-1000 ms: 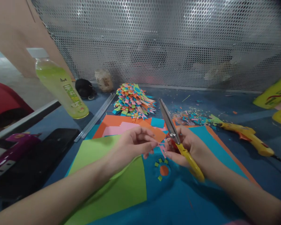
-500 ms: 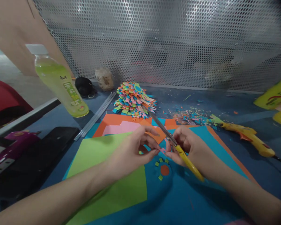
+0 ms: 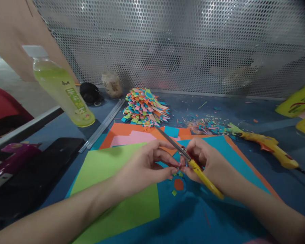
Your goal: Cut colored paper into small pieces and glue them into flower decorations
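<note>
1. Head view, edges: a metal strip (image 3: 25, 127) borders the table (image 3: 244, 112) at left; a mesh panel (image 3: 167, 44) rises behind it across the top of the frame.
2. Room to move: over the blue sheet (image 3: 183, 220) at lower centre, below the hands, where one thin red sliver (image 3: 206, 217) lies.
3. Hands, two, at frame centre, fingertips nearly meeting. The left hand (image 3: 147, 166) pinches a tiny pink piece (image 3: 179, 165) between thumb and finger; the right hand (image 3: 205, 157) has its fingertips at the same piece and is closed around the scissors (image 3: 203, 178). Blades point to upper left, looking nearly together.
4. Count: one pair of scissors; one orange disc (image 3: 178, 184) just below the fingertips; at least three green squares around it, the lowest (image 3: 174, 192) in plain sight, others partly covered by the left hand.
5. One green sheet (image 3: 132, 206) lies beneath the left forearm, over part of the blue sheet.
6. Surroundings: one paper-covered form (image 3: 144, 108) at upper centre, beyond the scissor tips; scraps (image 3: 210, 126) right of it, too many to count.
7. Obstructions: one glue gun (image 3: 271, 145) with cord at right; one bottle (image 3: 66, 91) at upper left.
</note>
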Tool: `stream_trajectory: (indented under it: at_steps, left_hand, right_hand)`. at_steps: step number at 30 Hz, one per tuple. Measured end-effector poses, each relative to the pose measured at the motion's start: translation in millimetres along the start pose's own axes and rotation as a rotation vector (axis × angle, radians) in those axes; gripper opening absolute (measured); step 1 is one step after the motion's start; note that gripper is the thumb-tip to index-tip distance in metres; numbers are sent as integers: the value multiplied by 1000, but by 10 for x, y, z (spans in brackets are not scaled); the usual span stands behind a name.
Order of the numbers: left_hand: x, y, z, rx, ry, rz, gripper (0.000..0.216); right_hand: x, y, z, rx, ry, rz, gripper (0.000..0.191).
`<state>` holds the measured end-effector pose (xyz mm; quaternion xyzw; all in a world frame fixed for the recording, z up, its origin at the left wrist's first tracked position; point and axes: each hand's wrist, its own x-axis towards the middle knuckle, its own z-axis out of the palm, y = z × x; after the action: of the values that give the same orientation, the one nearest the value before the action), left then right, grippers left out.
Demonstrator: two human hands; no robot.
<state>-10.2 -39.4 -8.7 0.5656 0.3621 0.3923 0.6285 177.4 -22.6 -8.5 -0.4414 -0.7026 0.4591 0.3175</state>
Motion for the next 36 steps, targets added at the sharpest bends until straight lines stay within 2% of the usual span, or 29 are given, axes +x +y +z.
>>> stream_trajectory:
  at_steps: [8, 15, 22, 28, 36]
  left_hand:
    - [-28, 51, 50, 178, 58, 3, 28]
    - [-4, 28, 35, 158, 27, 31, 18]
    - [-10, 83, 51, 143, 36, -3, 25]
    - [-3, 41, 64, -2, -3, -39, 19]
    - [22, 12, 111, -25, 8, -26, 20]
  right_hand:
    - [-15, -63, 12, 117, -12, 19, 28]
    - [-20, -63, 29, 141, -27, 11, 29]
    - [-15, -104, 35, 228, -20, 22, 30]
    - [-24, -78, 30, 184, -5, 35, 36]
    - [-7, -88, 54, 213, 14, 31, 37]
